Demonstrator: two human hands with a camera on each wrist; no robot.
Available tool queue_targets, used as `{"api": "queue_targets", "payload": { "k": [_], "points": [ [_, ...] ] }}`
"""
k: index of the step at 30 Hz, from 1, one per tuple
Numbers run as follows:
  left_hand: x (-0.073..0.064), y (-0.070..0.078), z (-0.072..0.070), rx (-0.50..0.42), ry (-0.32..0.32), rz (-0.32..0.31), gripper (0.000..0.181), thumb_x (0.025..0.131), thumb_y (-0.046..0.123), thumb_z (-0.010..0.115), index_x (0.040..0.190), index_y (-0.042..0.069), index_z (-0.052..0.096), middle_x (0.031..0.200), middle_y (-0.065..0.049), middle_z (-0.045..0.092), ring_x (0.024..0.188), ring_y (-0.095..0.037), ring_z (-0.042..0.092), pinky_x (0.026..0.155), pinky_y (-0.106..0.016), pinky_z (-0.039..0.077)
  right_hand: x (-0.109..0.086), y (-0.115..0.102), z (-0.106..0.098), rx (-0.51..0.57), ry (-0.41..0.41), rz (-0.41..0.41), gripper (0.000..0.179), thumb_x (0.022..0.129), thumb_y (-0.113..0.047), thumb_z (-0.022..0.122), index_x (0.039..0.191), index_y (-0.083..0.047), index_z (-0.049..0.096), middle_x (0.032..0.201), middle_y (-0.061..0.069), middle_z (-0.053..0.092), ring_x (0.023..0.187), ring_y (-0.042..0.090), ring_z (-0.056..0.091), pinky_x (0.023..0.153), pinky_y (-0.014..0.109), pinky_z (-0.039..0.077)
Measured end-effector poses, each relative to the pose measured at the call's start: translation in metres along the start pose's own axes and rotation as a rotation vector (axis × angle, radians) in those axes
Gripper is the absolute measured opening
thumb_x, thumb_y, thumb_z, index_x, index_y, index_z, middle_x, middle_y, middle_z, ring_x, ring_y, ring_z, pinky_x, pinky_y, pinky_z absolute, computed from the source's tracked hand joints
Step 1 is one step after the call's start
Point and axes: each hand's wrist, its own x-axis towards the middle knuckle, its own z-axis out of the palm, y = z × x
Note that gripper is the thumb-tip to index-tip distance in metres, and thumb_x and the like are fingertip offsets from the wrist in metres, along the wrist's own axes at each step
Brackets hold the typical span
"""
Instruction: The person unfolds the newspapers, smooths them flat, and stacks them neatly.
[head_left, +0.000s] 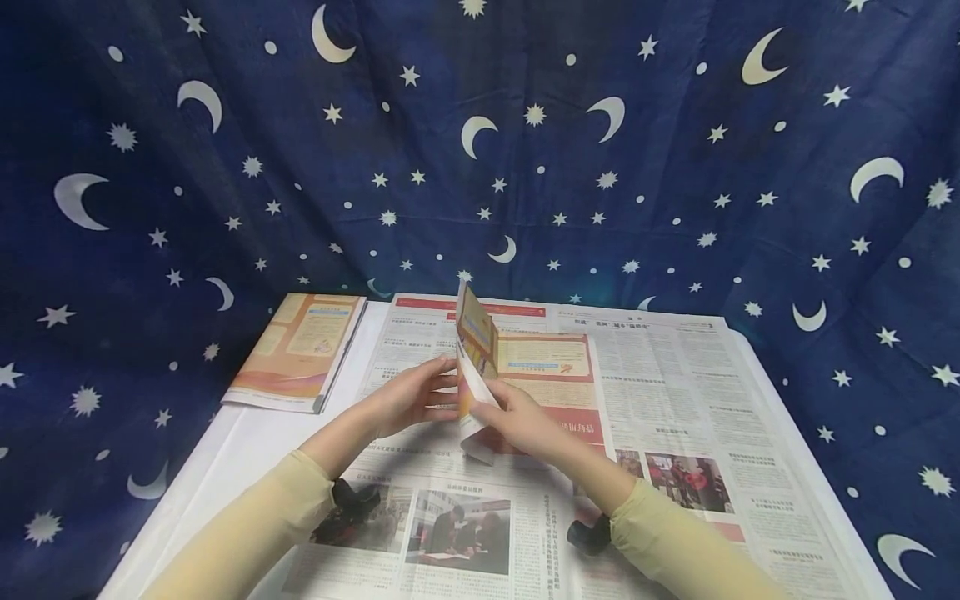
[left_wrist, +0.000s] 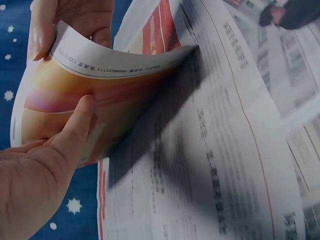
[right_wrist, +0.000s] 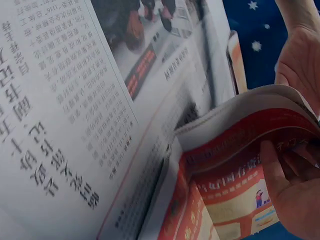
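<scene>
The booklet (head_left: 477, 333) stands with one side raised between the two hands, above the newspaper (head_left: 667, 400) that covers much of the surface (head_left: 247, 442). The right hand (head_left: 525, 421) pinches this raised side near a white-edged corner, the thumb on the outer face and the fingers behind; the left hand (head_left: 408, 396) does not grip, and rests rather straight fingers against the outer face. The main danger, I think, comes from the thin paper: it bends in a strong curve beside the right hand, so a firmer squeeze could press an unwanted crease. If the pinch became loose, the raised side could fall crookedly, because the left hand seems only to support it. A pull could also drag the flat side (head_left: 555, 392), just beyond the right hand. As for its looks, the booklet is orange outside, with a white strip of small print along the edge; inside it has red bands, pale letters and small drawings. The two sides seem joined at a fold, though I cannot be sure. A second booklet (head_left: 292, 350) lies farther out, beyond the left hand.
</scene>
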Motion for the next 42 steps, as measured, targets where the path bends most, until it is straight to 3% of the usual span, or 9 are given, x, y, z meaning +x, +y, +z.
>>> {"api": "queue_targets", "payload": {
  "k": [4, 8, 12, 16, 20, 25, 31, 37, 42],
  "points": [
    [-0.002, -0.003, -0.009, -0.035, 0.041, -0.024, 0.069, 0.109, 0.050, 0.040, 0.159, 0.004, 0.028, 0.156, -0.023, 0.041, 0.132, -0.038, 0.055, 0.098, -0.045, 0.054, 0.001, 0.003, 0.004, -0.010, -0.058, -0.007, 0.059, 0.101, -0.034, 0.065, 0.154, -0.016, 0.047, 0.141, 0.011, 0.059, 0.126, 0.028, 0.059, 0.106, 0.050, 0.047],
    [-0.003, -0.006, -0.020, -0.010, 0.115, -0.039, 0.068, 0.108, 0.052, 0.042, 0.156, 0.005, 0.035, 0.149, -0.021, 0.050, 0.124, -0.034, 0.062, 0.095, -0.044, 0.056, -0.002, 0.014, -0.001, -0.071, -0.080, -0.021, 0.059, 0.101, -0.039, 0.066, 0.154, -0.020, 0.048, 0.147, 0.007, 0.056, 0.134, 0.030, 0.054, 0.108, 0.052, 0.045],
    [-0.004, -0.013, -0.033, 0.091, 0.184, -0.031, 0.057, 0.110, 0.039, 0.041, 0.151, 0.000, 0.039, 0.135, -0.022, 0.058, 0.112, -0.028, 0.068, 0.090, -0.042, 0.059, -0.010, 0.027, -0.018, -0.082, -0.012, 0.018, 0.056, 0.101, -0.039, 0.065, 0.150, -0.016, 0.053, 0.147, 0.008, 0.057, 0.134, 0.030, 0.054, 0.109, 0.053, 0.044],
    [-0.005, -0.022, -0.048, 0.183, 0.208, -0.014, 0.051, 0.111, 0.021, 0.039, 0.154, -0.005, 0.031, 0.128, -0.024, 0.062, 0.103, -0.029, 0.071, 0.086, -0.044, 0.060, -0.021, 0.043, -0.046, -0.131, 0.129, 0.061, 0.052, 0.102, -0.035, 0.064, 0.145, -0.008, 0.056, 0.143, 0.011, 0.059, 0.133, 0.033, 0.054, 0.110, 0.053, 0.042],
    [-0.005, -0.031, -0.060, 0.288, 0.252, 0.005, 0.059, 0.108, 0.012, 0.043, 0.159, -0.006, 0.020, 0.134, -0.028, 0.059, 0.101, -0.029, 0.072, 0.084, -0.043, 0.061, -0.038, 0.060, -0.079, -0.198, 0.249, 0.147, 0.052, 0.103, -0.033, 0.060, 0.149, -0.009, 0.051, 0.149, 0.015, 0.053, 0.138, 0.039, 0.047, 0.112, 0.060, 0.037],
    [-0.004, -0.041, -0.069, 0.414, 0.325, -0.016, 0.065, 0.105, 0.010, 0.053, 0.160, -0.002, 0.021, 0.148, -0.030, 0.047, 0.114, -0.032, 0.067, 0.091, -0.042, 0.058, -0.061, 0.077, -0.114, -0.224, 0.324, 0.274, 0.061, 0.106, -0.032, 0.053, 0.158, -0.006, 0.034, 0.160, 0.025, 0.032, 0.146, 0.048, 0.030, 0.113, 0.066, 0.031],
    [-0.005, -0.045, -0.072, 0.558, 0.375, -0.033, 0.068, 0.100, 0.011, 0.062, 0.160, 0.002, 0.030, 0.143, -0.025, 0.052, 0.119, -0.032, 0.059, 0.092, -0.039, 0.056, -0.082, 0.087, -0.135, -0.112, 0.361, 0.324, 0.069, 0.108, -0.029, 0.050, 0.161, 0.001, 0.016, 0.161, 0.031, 0.025, 0.144, 0.051, 0.032, 0.113, 0.059, 0.036],
    [-0.005, -0.049, -0.072, 0.635, 0.401, -0.042, 0.069, 0.096, 0.012, 0.066, 0.158, 0.003, 0.034, 0.142, -0.025, 0.052, 0.132, -0.042, 0.051, 0.102, -0.046, 0.052, -0.089, 0.091, -0.139, 0.035, 0.360, 0.340, 0.071, 0.108, -0.026, 0.052, 0.161, 0.002, 0.014, 0.159, 0.031, 0.027, 0.142, 0.048, 0.038, 0.112, 0.054, 0.041],
    [-0.003, -0.052, -0.073, 0.689, 0.412, -0.045, 0.068, 0.096, 0.013, 0.066, 0.157, 0.003, 0.037, 0.139, -0.024, 0.054, 0.132, -0.044, 0.051, 0.104, -0.048, 0.050, -0.086, 0.093, -0.135, 0.150, 0.338, 0.356, 0.072, 0.108, -0.025, 0.052, 0.161, 0.003, 0.014, 0.156, 0.031, 0.031, 0.142, 0.047, 0.039, 0.103, 0.041, 0.051]
  ]
}}
